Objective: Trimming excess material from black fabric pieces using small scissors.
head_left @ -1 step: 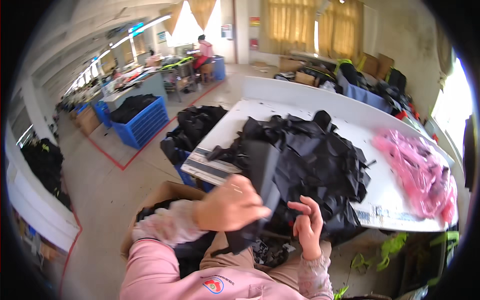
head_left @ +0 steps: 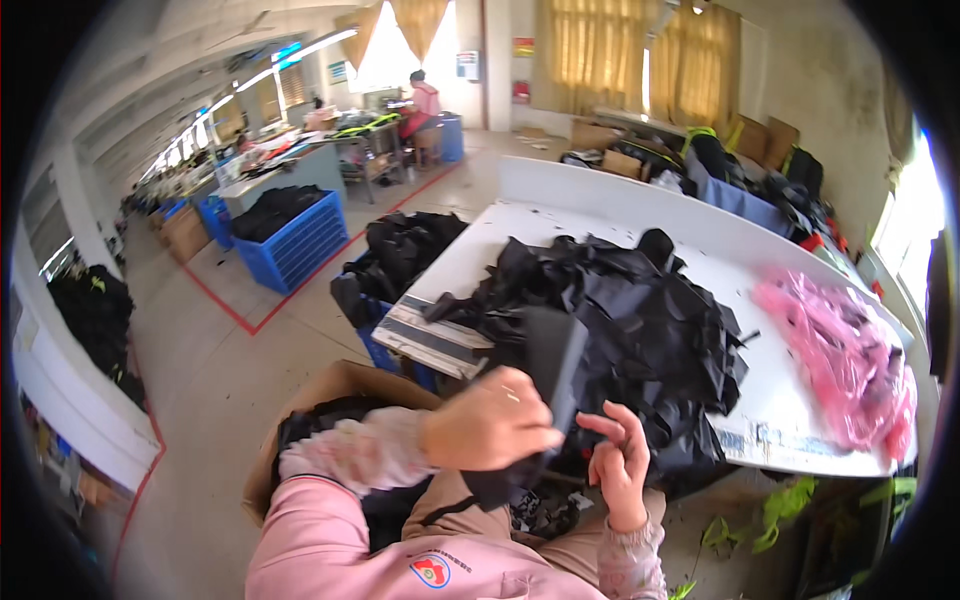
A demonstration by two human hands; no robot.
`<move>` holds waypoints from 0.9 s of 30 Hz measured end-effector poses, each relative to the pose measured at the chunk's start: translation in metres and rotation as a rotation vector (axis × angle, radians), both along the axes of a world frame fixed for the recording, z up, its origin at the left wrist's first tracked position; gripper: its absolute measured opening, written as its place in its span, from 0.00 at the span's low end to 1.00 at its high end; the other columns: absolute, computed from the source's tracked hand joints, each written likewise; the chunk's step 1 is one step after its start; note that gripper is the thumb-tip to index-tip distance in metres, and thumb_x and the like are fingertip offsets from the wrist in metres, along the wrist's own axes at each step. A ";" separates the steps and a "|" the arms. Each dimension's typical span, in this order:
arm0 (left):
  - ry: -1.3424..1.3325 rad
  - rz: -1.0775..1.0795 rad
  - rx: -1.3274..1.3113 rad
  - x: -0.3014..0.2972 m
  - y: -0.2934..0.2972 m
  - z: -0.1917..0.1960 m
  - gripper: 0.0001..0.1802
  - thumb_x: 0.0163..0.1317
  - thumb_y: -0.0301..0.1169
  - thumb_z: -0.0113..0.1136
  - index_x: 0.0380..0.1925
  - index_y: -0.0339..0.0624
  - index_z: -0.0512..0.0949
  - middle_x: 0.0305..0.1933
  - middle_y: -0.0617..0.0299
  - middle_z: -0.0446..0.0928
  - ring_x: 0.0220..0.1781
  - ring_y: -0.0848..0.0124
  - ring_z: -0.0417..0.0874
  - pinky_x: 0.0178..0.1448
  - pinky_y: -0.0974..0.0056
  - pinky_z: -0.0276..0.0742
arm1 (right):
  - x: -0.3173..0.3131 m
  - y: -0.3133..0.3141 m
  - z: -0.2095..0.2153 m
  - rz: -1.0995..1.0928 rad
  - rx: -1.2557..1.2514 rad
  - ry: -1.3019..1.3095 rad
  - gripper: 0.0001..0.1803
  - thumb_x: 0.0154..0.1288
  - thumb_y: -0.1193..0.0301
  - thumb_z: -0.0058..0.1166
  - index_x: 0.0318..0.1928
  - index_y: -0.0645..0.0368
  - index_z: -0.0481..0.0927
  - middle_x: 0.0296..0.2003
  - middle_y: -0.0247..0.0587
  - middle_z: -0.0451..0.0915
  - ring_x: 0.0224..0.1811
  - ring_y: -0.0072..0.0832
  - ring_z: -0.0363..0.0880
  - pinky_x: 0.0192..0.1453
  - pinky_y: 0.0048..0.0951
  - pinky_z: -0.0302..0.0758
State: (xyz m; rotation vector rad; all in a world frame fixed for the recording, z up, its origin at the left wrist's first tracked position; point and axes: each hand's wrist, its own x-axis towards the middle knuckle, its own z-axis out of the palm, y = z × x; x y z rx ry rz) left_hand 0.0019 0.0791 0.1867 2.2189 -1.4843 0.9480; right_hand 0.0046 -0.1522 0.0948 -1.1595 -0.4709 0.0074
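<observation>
My left hand [head_left: 492,420] is closed around a black fabric piece [head_left: 552,350]. The piece stands up above the fist, and a dark flap with a thin strip hangs below it over my lap. My right hand [head_left: 618,462] is just to the right, palm turned inward, with its fingers apart and partly curled; nothing shows in it. Beyond both hands, a large heap of black fabric pieces [head_left: 640,310] lies crumpled on the white table [head_left: 470,250] and spills over its near edge.
A pink plastic bag [head_left: 840,360] lies on the table's right side. Left of the table stand a blue crate [head_left: 300,245] and a pile of black material [head_left: 410,245]. An open cardboard box [head_left: 350,385] is beside my left arm. Another person [head_left: 422,105] sits far back.
The whole scene sits slightly further right and lower in the picture. My left hand keeps its grip on the black fabric piece, and both hands hold nearly the same pose.
</observation>
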 end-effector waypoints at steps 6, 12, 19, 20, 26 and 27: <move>0.106 -0.154 -0.210 0.010 -0.054 -0.059 0.13 0.52 0.28 0.63 0.40 0.44 0.80 0.37 0.64 0.71 0.42 0.66 0.74 0.51 0.60 0.69 | -0.039 -0.004 -0.008 -0.224 -0.304 -0.029 0.24 0.58 0.83 0.57 0.56 0.63 0.71 0.32 0.30 0.77 0.21 0.09 0.67 0.21 0.11 0.61; 0.922 -0.351 -0.800 0.010 -0.098 -0.108 0.32 0.57 0.34 0.68 0.58 0.40 0.65 0.53 0.57 0.68 0.57 0.68 0.70 0.62 0.63 0.66 | -0.058 -0.038 -0.007 -0.622 -0.134 -0.045 0.15 0.60 0.78 0.59 0.48 0.65 0.76 0.27 0.27 0.76 0.20 0.09 0.65 0.22 0.12 0.61; 1.513 -0.590 -0.549 0.005 -0.101 -0.153 0.19 0.64 0.32 0.62 0.51 0.35 0.72 0.47 0.65 0.74 0.51 0.76 0.72 0.58 0.67 0.68 | -0.063 -0.039 -0.030 -0.510 -0.392 -0.088 0.17 0.61 0.79 0.58 0.51 0.66 0.76 0.28 0.29 0.78 0.26 0.14 0.71 0.28 0.15 0.66; 1.616 -0.610 -0.573 0.008 -0.098 -0.162 0.17 0.65 0.27 0.60 0.52 0.34 0.73 0.47 0.66 0.75 0.51 0.78 0.72 0.57 0.69 0.69 | -0.061 -0.036 -0.031 -0.481 -0.450 -0.103 0.17 0.60 0.80 0.58 0.51 0.66 0.76 0.26 0.29 0.77 0.25 0.14 0.70 0.28 0.16 0.65; 1.570 -0.461 -0.815 0.008 -0.078 -0.172 0.16 0.62 0.19 0.59 0.51 0.33 0.75 0.48 0.65 0.78 0.50 0.79 0.76 0.55 0.71 0.72 | -0.049 -0.032 -0.044 -0.576 -0.658 -0.330 0.14 0.64 0.79 0.55 0.50 0.64 0.77 0.27 0.32 0.79 0.20 0.11 0.64 0.23 0.14 0.60; 1.655 -0.482 -0.877 0.009 -0.073 -0.171 0.17 0.62 0.19 0.59 0.51 0.33 0.75 0.49 0.65 0.79 0.50 0.78 0.77 0.55 0.71 0.73 | -0.048 -0.033 -0.051 -0.572 -0.501 -0.162 0.12 0.65 0.79 0.53 0.49 0.64 0.77 0.29 0.35 0.81 0.19 0.10 0.64 0.21 0.13 0.60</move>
